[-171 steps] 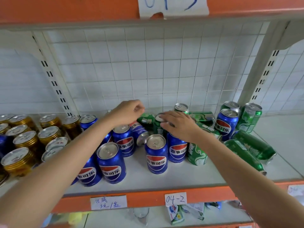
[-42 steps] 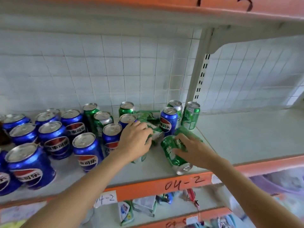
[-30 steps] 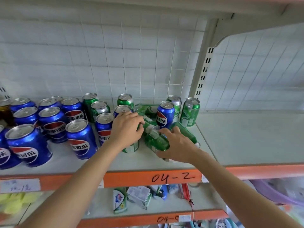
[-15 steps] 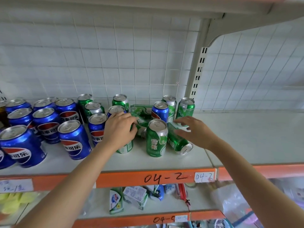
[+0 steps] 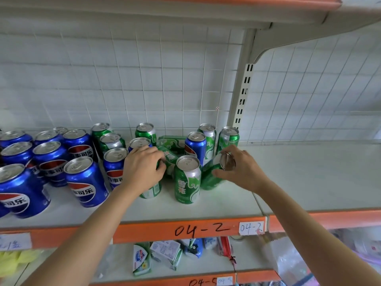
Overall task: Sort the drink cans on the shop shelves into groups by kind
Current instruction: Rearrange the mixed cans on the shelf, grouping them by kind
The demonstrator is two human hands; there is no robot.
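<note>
Several blue cans [image 5: 86, 182] stand on the left half of the white shelf [image 5: 206, 207]. Green cans cluster in the middle. My left hand [image 5: 142, 168] grips the top of an upright green can [image 5: 151, 190]. My right hand [image 5: 241, 168] holds a tilted green can [image 5: 212, 176] by its top end, its foot down on the shelf. Between my hands stands an upright green can [image 5: 187, 180]. One blue can [image 5: 194, 145] stands among green cans at the back. Two green cans [image 5: 172, 142] lie on their sides behind my left hand.
A metal upright [image 5: 242, 96] with a bracket divides the shelf; the bay to its right shows bare board. Wire mesh backs the shelf. The orange front edge [image 5: 144, 232] carries labels. Packets [image 5: 142, 259] lie on the shelf below.
My right hand has taken hold of the lying green can and tipped it up by its top end. My left hand has stayed on its green can.
</note>
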